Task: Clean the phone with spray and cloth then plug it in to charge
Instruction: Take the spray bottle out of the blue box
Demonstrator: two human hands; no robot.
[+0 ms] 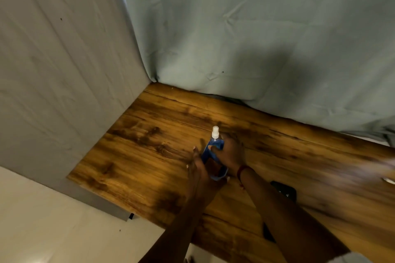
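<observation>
Wood-grain table (149, 156) against grey drapes (235, 38); right grip (229, 151) clasps spray bottle (216, 142), left grip (197, 168) flat beside it.

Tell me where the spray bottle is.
Head view, centre: the spray bottle is upright over the table, gripped by the right hand, left hand beside it.

Blue spray bottle (210, 151), white nozzle (215, 132); brown wood-grain table (149, 156)

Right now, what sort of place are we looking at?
Probably a makeshift indoor recording booth rather than a lived-in room. A wood-grain table sits in a corner, creased grey-green sheets hang as a backdrop on two sides of it, and a pale, smooth floor shows beside it.
</observation>
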